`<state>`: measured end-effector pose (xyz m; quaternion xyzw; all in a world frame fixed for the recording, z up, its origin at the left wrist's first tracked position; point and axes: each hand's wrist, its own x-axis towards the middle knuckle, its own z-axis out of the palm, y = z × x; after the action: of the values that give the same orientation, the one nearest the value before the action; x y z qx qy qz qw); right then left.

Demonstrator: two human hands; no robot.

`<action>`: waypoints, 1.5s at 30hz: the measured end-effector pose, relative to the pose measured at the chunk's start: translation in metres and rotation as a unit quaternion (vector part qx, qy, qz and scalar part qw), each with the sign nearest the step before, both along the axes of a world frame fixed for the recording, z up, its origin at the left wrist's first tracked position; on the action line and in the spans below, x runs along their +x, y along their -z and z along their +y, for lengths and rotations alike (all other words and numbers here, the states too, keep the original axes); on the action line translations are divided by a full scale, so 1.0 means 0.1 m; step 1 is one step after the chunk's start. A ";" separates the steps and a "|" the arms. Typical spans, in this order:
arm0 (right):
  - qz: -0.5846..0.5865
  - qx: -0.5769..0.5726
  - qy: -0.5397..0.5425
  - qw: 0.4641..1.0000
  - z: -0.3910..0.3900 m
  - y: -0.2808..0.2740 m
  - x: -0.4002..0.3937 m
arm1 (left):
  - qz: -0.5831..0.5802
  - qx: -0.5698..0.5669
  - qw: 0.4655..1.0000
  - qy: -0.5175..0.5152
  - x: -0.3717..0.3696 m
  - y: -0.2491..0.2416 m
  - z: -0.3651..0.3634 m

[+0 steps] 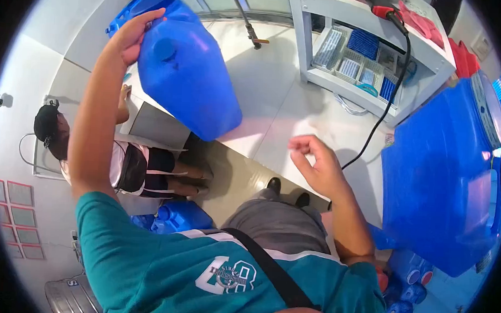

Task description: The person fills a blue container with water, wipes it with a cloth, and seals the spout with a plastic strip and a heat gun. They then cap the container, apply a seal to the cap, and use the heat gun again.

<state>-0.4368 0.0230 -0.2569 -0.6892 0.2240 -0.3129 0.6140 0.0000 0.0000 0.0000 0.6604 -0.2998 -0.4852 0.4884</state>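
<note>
The white ledge (270,96) spreads right of the grip, its edge running between the jug and the wearer's shoes. Well to the right of the grip, a white shelf (306,61) stands on it. A person (132,165) in a dark cap is on the wearer's side of the grip, partly covered by the outstretched forearm. Farthest right, across from the grip, sits a big blue drum (434,181). The jug (190,75), also blue, hangs from or leans under the left hand (134,35); the wide lens makes it hard to say whether its base rests on the ledge. That hand grasps it firmly at the top end, fingers curled over, and the body slants away rightward from the grip. Spare jugs (183,216) lie low, closer to the wearer than the grip. Right of the grip and nearer the wearer, past the jug's base, the right hand (317,165) is bare, fingers loosely bent, holding nothing. A black cable (391,98) drops near it. Between the grip and the shelf is a small valve (257,42). Just beside the gripping fingers sits the jug's round cap (165,49).
</note>
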 end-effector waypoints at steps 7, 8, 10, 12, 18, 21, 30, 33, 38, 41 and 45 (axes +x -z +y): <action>-0.049 -0.341 0.157 0.926 -0.49 -1.43 0.96 | 0.056 -0.145 0.983 -0.097 -0.35 0.24 0.16; -0.051 -0.366 0.181 0.911 -0.53 -1.57 1.12 | 0.136 -0.183 0.974 0.012 -0.30 0.32 0.18; 0.008 -0.385 0.199 0.901 -0.59 -1.75 1.31 | 0.108 -0.237 0.964 0.051 -0.71 0.29 0.38; 0.052 -0.418 0.229 0.878 -0.63 -1.82 1.42 | -0.076 -0.181 0.975 0.103 -0.87 0.09 0.78; 0.067 -0.410 0.208 0.885 -0.52 -1.89 1.58 | -0.775 -0.350 0.462 0.252 -0.38 -0.25 0.54; 0.059 -0.383 0.212 0.897 -0.64 -1.91 1.61 | -0.697 -0.165 0.612 0.335 -0.10 -0.18 0.16; 0.050 -0.316 0.172 0.932 -0.65 -1.22 1.08 | -0.210 -0.017 0.973 0.090 0.46 -0.49 0.28; 0.052 -0.246 0.172 0.952 -0.59 -1.06 0.99 | 0.064 -0.292 0.954 0.031 0.12 -0.09 0.46; 0.007 -0.105 0.183 0.977 -0.75 -0.78 0.85 | 0.045 -0.498 0.865 0.045 -0.83 0.92 0.37; 0.129 0.199 0.108 0.965 -0.98 -0.50 0.73 | -0.037 -0.490 0.862 0.125 -1.38 1.61 0.46; 0.291 0.181 0.053 0.938 -0.93 -0.62 0.84 | -0.219 -0.500 0.803 0.239 -1.58 2.00 0.49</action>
<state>-0.3532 -0.0697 -0.1949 -0.6147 0.4817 -0.0851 0.6188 -0.1577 0.0491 -0.2001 0.3210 -0.7480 -0.2124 0.5407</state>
